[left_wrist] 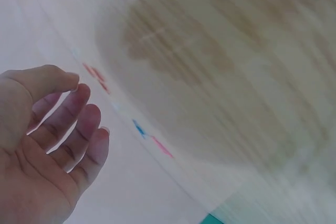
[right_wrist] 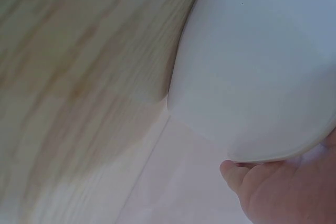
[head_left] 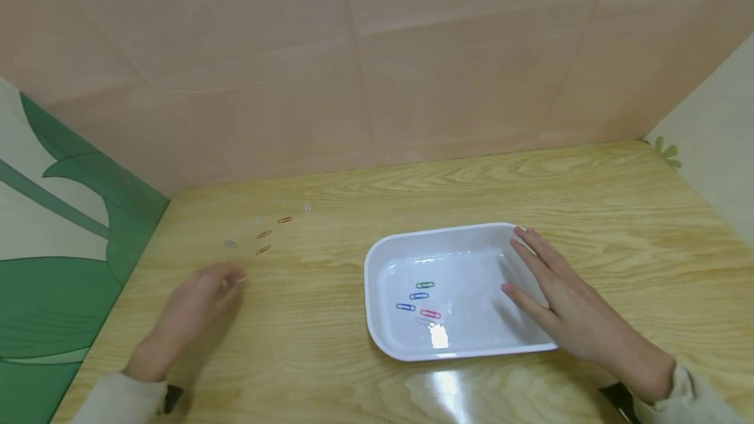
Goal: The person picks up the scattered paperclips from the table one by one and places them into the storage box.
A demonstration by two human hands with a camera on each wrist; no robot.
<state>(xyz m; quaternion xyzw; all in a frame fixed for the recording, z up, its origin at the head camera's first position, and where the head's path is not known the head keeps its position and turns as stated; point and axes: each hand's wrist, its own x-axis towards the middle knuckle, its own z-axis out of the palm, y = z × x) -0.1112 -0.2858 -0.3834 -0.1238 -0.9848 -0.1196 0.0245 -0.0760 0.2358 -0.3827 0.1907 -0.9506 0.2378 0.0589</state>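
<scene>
My left hand (head_left: 197,296) is above the left part of the table, somewhat blurred. Its thumb and index fingertips come together on a pale sliver that looks like a white paper clip; in the left wrist view the other fingers are loosely bent. Beyond it lie two tan paper clips (head_left: 263,234), an orange paper clip (head_left: 285,220) and several pale ones. My right hand (head_left: 568,300) rests across the right rim of a white tray (head_left: 372,306), fingers extended and thumb over the inside. In the tray lie a green paper clip (head_left: 425,285), two blue ones, a red one and a pale one.
The wood-grain table (head_left: 306,358) meets a pinkish covered wall (head_left: 353,84) at the back. A panel with green leaf shapes (head_left: 53,306) stands along the left edge, a pale panel (head_left: 718,116) at the right. Light glares off the tray floor and the table's front.
</scene>
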